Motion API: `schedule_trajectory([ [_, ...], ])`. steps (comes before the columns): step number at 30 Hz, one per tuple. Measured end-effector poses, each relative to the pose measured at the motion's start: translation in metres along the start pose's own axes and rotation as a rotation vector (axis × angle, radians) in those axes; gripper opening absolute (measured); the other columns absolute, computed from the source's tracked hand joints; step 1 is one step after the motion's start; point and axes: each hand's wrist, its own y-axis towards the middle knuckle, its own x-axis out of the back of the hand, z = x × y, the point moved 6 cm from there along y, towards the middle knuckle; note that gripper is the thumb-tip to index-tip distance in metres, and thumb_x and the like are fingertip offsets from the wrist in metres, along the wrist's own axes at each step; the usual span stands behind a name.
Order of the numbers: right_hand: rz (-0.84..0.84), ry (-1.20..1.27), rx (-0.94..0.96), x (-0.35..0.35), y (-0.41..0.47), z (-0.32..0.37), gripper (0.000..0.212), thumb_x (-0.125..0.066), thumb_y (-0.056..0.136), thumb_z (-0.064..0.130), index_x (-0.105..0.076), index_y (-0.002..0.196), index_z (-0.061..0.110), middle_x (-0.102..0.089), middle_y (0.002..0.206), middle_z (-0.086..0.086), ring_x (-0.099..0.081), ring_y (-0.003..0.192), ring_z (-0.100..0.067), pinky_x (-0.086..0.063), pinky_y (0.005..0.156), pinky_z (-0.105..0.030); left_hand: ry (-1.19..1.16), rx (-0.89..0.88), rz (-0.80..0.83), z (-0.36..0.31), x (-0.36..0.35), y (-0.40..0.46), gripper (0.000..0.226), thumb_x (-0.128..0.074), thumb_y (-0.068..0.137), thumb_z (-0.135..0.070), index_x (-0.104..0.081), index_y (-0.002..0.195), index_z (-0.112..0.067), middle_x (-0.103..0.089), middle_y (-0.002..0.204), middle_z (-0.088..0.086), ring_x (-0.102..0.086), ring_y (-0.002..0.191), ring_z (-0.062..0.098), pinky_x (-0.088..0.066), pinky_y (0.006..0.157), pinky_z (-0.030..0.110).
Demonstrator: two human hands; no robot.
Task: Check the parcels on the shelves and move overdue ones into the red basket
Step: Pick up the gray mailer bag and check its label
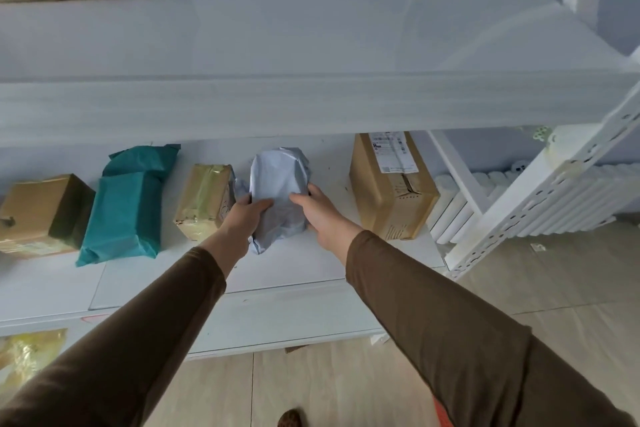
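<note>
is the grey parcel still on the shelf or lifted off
Cannot tell. The grey parcel lies over the white shelf, with the left hand and right hand gripping its sides.

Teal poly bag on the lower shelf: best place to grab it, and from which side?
Take the teal bag by its long sides near the middle, coming from the front of the shelf, probably with both hands. It lies flat, one short end toward the shelf front; its sides look soft and wrinkled. The gaps to the brown box on its left and the taped parcel on its right are narrow, so fingers should slide in from the front.
</note>
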Motion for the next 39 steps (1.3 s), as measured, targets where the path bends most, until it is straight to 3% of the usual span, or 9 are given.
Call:
schedule_trajectory([
  [6,-0.087,-0.064,0.208,0.020,-0.065,0.003,0.052,-0.068,0.095,0.027,-0.045,0.141,0.019,-0.060,0.131,-0.003,-0.062,0.114,-0.022,-0.052,0.097,-0.038,-0.036,-0.195,0.026,0.008,-0.001,-0.063,0.036,-0.069,0.096,-0.017,-0.057,0.129,-0.008,-0.070,0.109,0.005,-0.068,0.098,0.019,-0.052,0.079,0.027],
  [9,-0.088,0.021,0.274,0.042,-0.118,-0.003,0.047,-0.070,0.096,0.030,-0.046,0.135,0.018,-0.061,0.124,0.004,-0.063,0.106,-0.011,-0.051,0.085,-0.028,0.044,-0.395,0.050,0.016,-0.010,-0.125,0.035,-0.062,0.101,-0.039,-0.056,0.128,-0.018,-0.061,0.129,0.001,-0.062,0.114,0.007,-0.053,0.091,0.020],
  [13,-0.119,0.232,0.234,0.088,-0.180,-0.035,0.029,-0.065,0.100,0.029,-0.055,0.126,0.020,-0.068,0.123,-0.001,-0.068,0.108,-0.018,-0.057,0.080,-0.032,0.419,-0.670,-0.032,0.034,-0.022,-0.203,0.043,-0.039,0.098,-0.071,-0.055,0.128,-0.044,-0.043,0.137,-0.011,-0.040,0.135,0.018,-0.036,0.119,0.045],
  [19,-0.159,0.512,0.094,0.144,-0.243,-0.089,0.015,-0.055,0.105,0.018,-0.070,0.107,0.016,-0.077,0.093,-0.001,-0.067,0.080,-0.018,-0.055,0.058,-0.025,0.341,-0.882,0.091,0.031,-0.054,-0.292,0.041,-0.051,0.102,-0.002,-0.071,0.129,-0.025,-0.051,0.117,0.000,-0.054,0.115,0.016,-0.047,0.104,0.033],
  [24,-0.193,0.539,-0.038,0.161,-0.276,-0.102,0.031,-0.047,0.108,0.018,-0.065,0.128,0.003,-0.071,0.126,-0.017,-0.068,0.111,-0.033,-0.052,0.101,-0.047,0.099,-0.834,-0.097,0.025,-0.053,-0.339,0.043,-0.069,0.091,0.004,-0.060,0.122,-0.023,-0.042,0.116,0.001,-0.051,0.099,0.003,-0.060,0.084,0.029],
  [27,-0.198,0.451,-0.070,0.160,-0.287,-0.103,0.030,-0.043,0.106,0.014,-0.066,0.121,0.000,-0.069,0.120,-0.019,-0.068,0.098,-0.029,-0.060,0.076,-0.036,-0.042,-0.492,-0.052,0.034,-0.061,-0.331,0.065,-0.079,0.088,-0.010,-0.042,0.137,-0.029,-0.044,0.132,0.002,-0.053,0.115,0.014,-0.055,0.096,0.035],
  [31,-0.246,0.388,0.003,0.161,-0.302,-0.089,0.022,-0.049,0.102,0.015,-0.067,0.089,0.011,-0.067,0.081,-0.007,-0.063,0.066,-0.020,-0.049,0.054,-0.025,-0.326,0.135,0.425,0.062,-0.087,-0.333,0.037,-0.062,0.095,-0.026,-0.057,0.129,-0.012,-0.065,0.119,0.015,-0.069,0.098,0.031,-0.052,0.103,0.055],
  [34,-0.301,0.214,0.302,0.163,-0.314,-0.061,0.024,-0.059,0.095,0.028,-0.065,0.085,0.007,-0.063,0.083,-0.012,-0.058,0.080,-0.024,-0.040,0.070,-0.035,-0.401,0.183,0.566,0.070,-0.086,-0.334,0.041,-0.056,0.100,-0.038,-0.061,0.122,-0.004,-0.070,0.102,0.017,-0.070,0.078,0.032,-0.052,0.093,0.049],
  [39,-0.202,0.035,0.609,0.163,-0.338,-0.033,0.027,-0.056,0.106,0.023,-0.058,0.087,0.004,-0.055,0.076,-0.003,-0.047,0.073,-0.014,-0.034,0.062,-0.031,-0.217,-0.036,0.729,0.077,-0.080,-0.330,0.069,-0.086,0.072,-0.057,-0.073,0.127,-0.019,-0.068,0.138,0.013,-0.065,0.127,0.032,-0.051,0.106,0.047],
])
